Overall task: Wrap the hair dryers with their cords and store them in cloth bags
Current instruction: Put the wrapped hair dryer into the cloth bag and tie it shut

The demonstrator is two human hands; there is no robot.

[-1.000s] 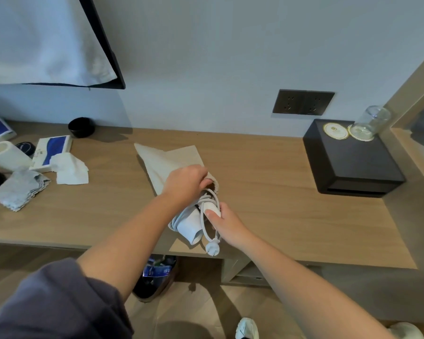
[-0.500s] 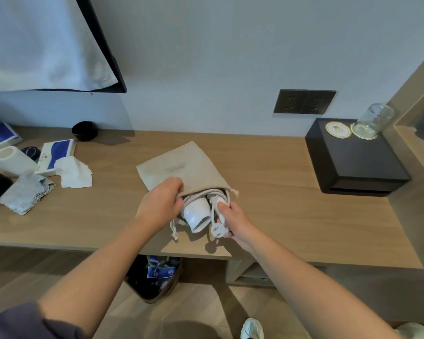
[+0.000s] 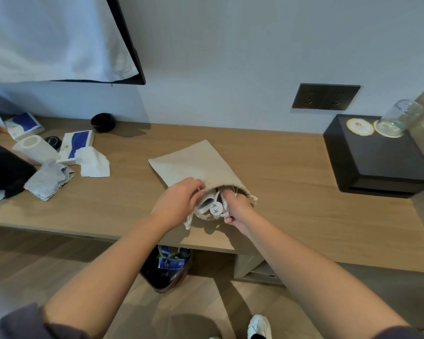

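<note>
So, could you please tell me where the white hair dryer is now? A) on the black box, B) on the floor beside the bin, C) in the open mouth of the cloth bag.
C: the hair dryer sits in the mouth of the cloth bag on the desk.

Light wooden desk (image 3: 291, 172) along the wall, beige cloth bag (image 3: 189, 162) lying mid-desk, black box (image 3: 377, 162) at right, black bowl (image 3: 102, 122) by the wall, tissue pack (image 3: 77, 144), paper roll (image 3: 33, 149), crumpled tissue (image 3: 93, 162) and grey cloth (image 3: 48, 178) clustered at left.
</note>
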